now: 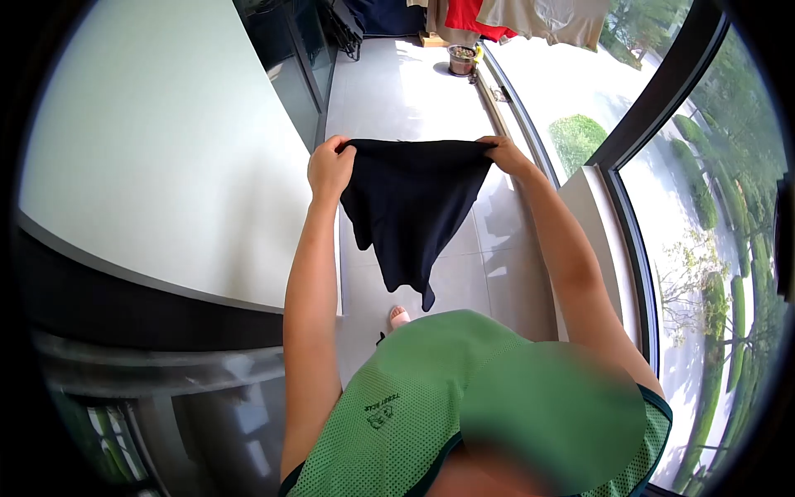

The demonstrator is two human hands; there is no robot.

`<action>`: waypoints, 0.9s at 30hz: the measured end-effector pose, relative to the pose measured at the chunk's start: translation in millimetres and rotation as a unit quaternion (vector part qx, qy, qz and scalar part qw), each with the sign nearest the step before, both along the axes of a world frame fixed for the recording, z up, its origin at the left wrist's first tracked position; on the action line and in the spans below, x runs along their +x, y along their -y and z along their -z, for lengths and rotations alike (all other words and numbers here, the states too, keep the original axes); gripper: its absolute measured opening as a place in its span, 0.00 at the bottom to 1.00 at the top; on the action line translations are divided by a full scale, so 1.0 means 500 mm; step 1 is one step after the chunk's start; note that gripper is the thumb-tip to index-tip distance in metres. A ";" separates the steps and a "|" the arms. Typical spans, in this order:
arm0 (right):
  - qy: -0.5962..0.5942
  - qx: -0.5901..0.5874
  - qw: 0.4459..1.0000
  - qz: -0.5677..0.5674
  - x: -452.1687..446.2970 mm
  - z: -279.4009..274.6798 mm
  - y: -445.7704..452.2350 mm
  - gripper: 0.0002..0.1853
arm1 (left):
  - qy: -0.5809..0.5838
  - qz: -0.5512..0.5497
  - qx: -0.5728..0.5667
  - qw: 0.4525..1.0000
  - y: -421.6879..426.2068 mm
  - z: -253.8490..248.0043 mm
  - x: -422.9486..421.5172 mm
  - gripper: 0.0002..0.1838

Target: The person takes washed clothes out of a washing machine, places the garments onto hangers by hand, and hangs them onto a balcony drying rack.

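Note:
A black garment (414,203) hangs stretched between my two hands, its top edge pulled nearly straight. My left hand (332,168) is closed on the upper left corner, thumb over the cloth. At the opposite corner my right hand (504,155) pinches the fabric. The cloth drops in loose folds to a narrow point above the floor, near my foot (399,316). Which kind of garment it is, I cannot tell. Both arms reach forward at full length.
Tall windows (704,207) with dark frames line the right side. A white wall (166,149) stands on the left. Ahead on the tiled floor (373,91) is a potted plant (461,61). Beige clothes (546,18) and a red garment (472,21) hang at the far end.

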State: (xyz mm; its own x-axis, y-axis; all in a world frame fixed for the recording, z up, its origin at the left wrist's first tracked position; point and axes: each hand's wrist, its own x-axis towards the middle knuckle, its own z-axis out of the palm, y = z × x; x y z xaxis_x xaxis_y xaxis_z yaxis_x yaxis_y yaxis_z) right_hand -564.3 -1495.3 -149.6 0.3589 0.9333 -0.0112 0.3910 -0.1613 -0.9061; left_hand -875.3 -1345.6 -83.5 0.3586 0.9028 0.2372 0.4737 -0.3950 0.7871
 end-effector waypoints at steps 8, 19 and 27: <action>0.233 -0.065 0.965 0.103 -0.010 -0.194 -0.182 0.16 | 0.075 0.137 -0.206 0.966 -0.271 0.012 0.058 0.15; 0.283 -0.050 0.958 -0.002 0.187 -0.203 -0.502 0.19 | 0.030 0.006 0.048 0.998 -0.551 -0.047 0.237 0.09; 0.380 -0.090 0.920 -0.027 0.253 -0.209 -0.752 0.15 | -0.139 -0.103 0.040 0.984 -0.758 -0.014 0.340 0.08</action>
